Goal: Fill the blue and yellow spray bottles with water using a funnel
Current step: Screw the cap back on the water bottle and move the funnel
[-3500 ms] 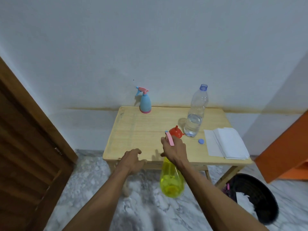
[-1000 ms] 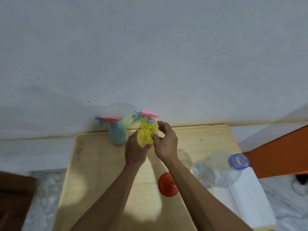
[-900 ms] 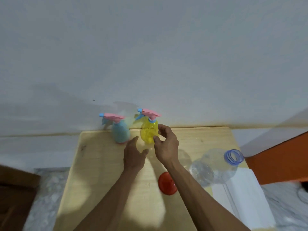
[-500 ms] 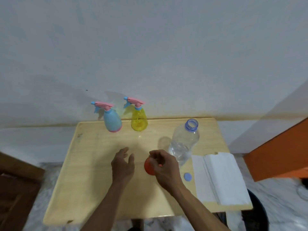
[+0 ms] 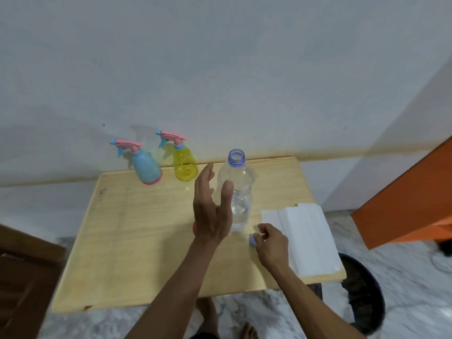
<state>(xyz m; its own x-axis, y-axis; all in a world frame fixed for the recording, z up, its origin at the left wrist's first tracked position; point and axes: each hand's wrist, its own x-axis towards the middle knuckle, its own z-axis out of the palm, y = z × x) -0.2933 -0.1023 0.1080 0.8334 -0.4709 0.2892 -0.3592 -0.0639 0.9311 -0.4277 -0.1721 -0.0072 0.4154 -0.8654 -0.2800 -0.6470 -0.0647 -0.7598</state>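
Note:
The blue spray bottle (image 5: 146, 168) and the yellow spray bottle (image 5: 184, 163) stand side by side at the back of the wooden table (image 5: 137, 241), both with pink trigger heads on. An uncapped clear water bottle (image 5: 238, 189) stands mid-table, water low in it. My left hand (image 5: 212, 211) is open, fingers spread, just left of that bottle and not holding it. My right hand (image 5: 270, 242) pinches the small blue bottle cap (image 5: 252, 240) on the table. Only a sliver of the red funnel (image 5: 194, 227) shows behind my left hand.
A folded white cloth (image 5: 305, 238) lies on the table's right side. A dark bin (image 5: 362, 299) sits on the marble floor to the right, an orange panel (image 5: 411, 204) beyond it, and a wooden door (image 5: 22, 277) to the left.
Both hands left the yellow spray bottle at the back. My right hand went from the red funnel to the blue cap, and my left hand rose beside the water bottle.

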